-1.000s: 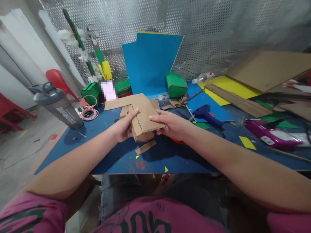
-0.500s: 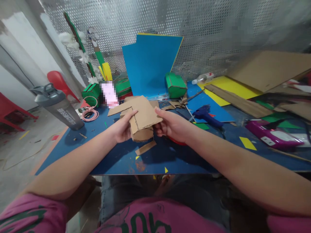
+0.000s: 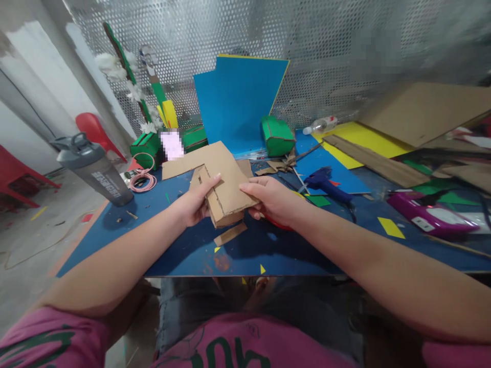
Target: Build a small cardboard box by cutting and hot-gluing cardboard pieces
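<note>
1. Blue worktop (image 3: 172,260) across the frame's middle, a rusty stain (image 3: 221,263) near its lower edge.
2. Left: grey shaker bottle (image 3: 105,179), coiled pink cable (image 3: 142,181).
3. Lower centre: cardboard strip (image 3: 230,235), small yellow triangle (image 3: 263,269).
4. Right: flat blue sheet (image 3: 356,180), purple device (image 3: 420,213), yellow rectangle (image 3: 391,228).

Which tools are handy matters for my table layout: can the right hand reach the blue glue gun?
Probably yes: the blue glue gun lies uncovered beyond the right forearm, though the right hand would need to release the cardboard piece first.
</note>
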`<action>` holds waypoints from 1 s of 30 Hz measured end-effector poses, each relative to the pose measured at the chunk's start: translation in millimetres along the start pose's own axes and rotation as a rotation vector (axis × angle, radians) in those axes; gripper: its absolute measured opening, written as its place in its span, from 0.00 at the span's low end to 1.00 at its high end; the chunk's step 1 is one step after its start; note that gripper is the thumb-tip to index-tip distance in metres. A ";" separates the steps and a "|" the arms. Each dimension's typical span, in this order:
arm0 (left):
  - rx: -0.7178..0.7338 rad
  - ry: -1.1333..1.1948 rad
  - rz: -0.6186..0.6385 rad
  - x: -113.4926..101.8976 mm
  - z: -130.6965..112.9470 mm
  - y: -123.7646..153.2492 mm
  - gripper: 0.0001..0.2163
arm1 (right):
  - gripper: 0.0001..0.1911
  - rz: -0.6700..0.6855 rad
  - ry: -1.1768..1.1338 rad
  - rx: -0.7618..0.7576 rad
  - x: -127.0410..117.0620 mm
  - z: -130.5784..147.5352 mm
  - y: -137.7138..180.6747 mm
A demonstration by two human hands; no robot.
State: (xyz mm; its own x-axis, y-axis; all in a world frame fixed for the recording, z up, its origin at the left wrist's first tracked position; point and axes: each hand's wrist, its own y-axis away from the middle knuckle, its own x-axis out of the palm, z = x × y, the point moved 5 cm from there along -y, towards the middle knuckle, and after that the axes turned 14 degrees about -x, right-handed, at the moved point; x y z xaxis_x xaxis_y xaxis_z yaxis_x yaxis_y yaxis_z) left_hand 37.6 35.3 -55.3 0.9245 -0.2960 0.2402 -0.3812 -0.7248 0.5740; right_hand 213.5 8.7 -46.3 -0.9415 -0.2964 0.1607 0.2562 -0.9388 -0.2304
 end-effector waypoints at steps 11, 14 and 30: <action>0.049 0.003 -0.027 0.5 1.4 -3.0 0.34 | 0.22 0.022 -0.002 -0.005 0.3 -4.5 -1.8; 0.080 0.019 -0.082 -0.1 1.4 -2.8 0.31 | 0.22 0.036 -0.003 -0.019 1.3 -3.3 -1.5; -0.013 0.207 -0.015 -7.8 -8.4 -0.4 0.20 | 0.36 0.109 0.287 -0.004 -27.7 32.7 -0.4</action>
State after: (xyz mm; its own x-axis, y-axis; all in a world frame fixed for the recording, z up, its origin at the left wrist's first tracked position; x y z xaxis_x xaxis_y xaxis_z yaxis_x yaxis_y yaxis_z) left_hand 30.5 43.2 -50.8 0.9100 -0.1500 0.3864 -0.3685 -0.7197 0.5885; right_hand 246.6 11.5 -19.2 -0.9321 -0.3329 -0.1430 0.3587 -0.9034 -0.2349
